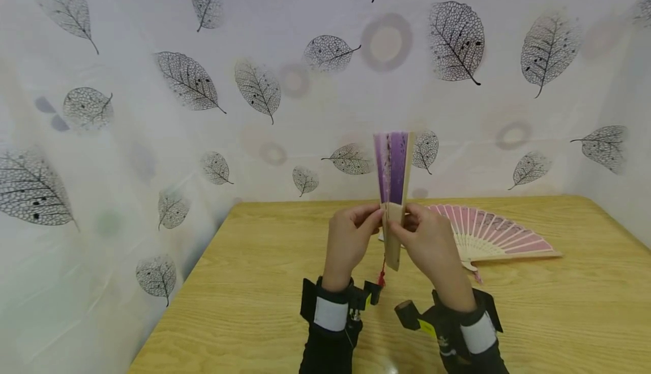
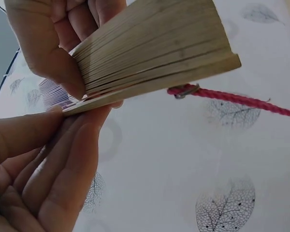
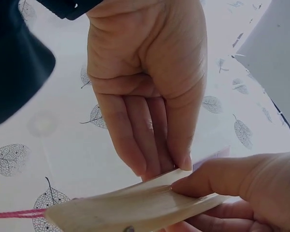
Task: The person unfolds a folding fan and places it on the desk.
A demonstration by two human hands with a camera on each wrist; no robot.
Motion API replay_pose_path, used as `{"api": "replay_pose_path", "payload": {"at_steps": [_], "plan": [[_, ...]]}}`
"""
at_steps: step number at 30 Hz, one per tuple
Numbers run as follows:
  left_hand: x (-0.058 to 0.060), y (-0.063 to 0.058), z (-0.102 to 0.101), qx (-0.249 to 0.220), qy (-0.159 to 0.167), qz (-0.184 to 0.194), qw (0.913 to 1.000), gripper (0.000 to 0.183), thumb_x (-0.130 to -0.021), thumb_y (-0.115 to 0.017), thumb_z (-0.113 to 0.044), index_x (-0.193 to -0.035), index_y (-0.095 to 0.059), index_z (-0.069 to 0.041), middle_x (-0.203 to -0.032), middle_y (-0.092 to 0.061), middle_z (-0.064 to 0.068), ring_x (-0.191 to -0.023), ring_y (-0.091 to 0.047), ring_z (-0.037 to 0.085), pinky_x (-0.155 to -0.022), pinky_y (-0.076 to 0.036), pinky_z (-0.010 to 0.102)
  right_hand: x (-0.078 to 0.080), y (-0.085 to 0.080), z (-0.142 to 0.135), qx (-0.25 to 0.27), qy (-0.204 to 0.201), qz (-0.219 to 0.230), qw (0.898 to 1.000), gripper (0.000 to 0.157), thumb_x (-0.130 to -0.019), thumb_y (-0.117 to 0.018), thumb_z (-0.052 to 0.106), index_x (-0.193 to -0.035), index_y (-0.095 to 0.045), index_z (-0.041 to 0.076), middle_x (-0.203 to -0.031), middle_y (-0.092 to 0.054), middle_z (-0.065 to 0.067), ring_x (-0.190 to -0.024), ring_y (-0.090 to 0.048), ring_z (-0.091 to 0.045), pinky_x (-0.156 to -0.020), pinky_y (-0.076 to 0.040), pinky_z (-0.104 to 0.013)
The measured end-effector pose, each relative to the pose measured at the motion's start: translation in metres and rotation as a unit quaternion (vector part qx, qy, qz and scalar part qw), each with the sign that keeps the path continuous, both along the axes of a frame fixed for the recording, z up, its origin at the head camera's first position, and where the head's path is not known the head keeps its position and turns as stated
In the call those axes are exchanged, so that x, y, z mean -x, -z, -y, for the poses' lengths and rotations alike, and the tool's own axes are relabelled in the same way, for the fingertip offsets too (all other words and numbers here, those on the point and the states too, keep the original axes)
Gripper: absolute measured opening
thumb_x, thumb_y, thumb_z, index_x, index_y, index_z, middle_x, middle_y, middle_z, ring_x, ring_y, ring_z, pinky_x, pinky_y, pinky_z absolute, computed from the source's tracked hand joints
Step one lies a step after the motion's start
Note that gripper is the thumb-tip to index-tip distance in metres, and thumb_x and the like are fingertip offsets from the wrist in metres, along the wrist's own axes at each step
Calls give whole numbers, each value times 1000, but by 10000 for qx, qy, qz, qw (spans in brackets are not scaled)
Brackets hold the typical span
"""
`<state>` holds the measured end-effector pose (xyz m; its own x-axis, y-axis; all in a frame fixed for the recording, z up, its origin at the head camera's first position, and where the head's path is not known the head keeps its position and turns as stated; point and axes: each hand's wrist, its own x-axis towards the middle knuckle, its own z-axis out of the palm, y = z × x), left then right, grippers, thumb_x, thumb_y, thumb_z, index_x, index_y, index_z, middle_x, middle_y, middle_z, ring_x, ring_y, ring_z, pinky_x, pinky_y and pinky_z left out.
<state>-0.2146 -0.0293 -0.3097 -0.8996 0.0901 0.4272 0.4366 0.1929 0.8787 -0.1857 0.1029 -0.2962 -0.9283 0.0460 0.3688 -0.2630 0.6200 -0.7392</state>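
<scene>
Both hands hold a mostly folded purple fan (image 1: 399,162) upright over the table, its coloured leaf toward the wall and its pale wooden sticks (image 2: 154,43) toward the person. My left hand (image 1: 351,238) pinches the left edge between thumb and fingers. On the opposite edge my right hand (image 1: 432,241) pinches the fan at about the same height, where leaf meets sticks. A narrow gap shows between the outer stick and the stack in the left wrist view. From the lower end hangs a red cord (image 2: 241,100) with a red tassel (image 1: 382,278).
A pink fan (image 1: 500,235) lies spread on the wooden table (image 1: 244,283), behind and right of the right hand, with a small pink tassel (image 1: 478,277). A pale leaf-print cloth (image 1: 285,131) hangs behind and beside the table. Each wrist wears a dark strap with a camera.
</scene>
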Motion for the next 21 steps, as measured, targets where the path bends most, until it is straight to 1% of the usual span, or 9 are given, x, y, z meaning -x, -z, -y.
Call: {"api": "replay_pose_path", "payload": {"at_steps": [8,16,21], "plan": [[-1,-2,1,-1,-88,50,9999,27,-84,-58,-25,-98,-68,-4,-87,-69,15,-69,-62,10,-63,-54,22,3,2,0,6,55,-35,10000,32,-82,-59,19,-105,-60,-3,-91,-66,-22,-79,-63,-26,-67,-55,-42],[-4,-6,3,9,-120,-15,9999,27,-85,-58,-23,-99,-67,-2,-87,-69,16,-69,-62,10,-62,-54,22,3,4,2,126,273,-312,9991,27,-81,-59,18,-99,-63,-2,-83,-68,-20,-73,-63,-23,-58,-54,-38],[-4,-6,4,18,-122,-36,9999,26,-85,-57,-21,-99,-67,-1,-88,-68,16,-69,-61,9,-62,-54,22,5,4,3,127,304,-280,9991,27,-81,-60,18,-97,-63,-2,-83,-68,-19,-72,-63,-23,-57,-54,-37]]}}
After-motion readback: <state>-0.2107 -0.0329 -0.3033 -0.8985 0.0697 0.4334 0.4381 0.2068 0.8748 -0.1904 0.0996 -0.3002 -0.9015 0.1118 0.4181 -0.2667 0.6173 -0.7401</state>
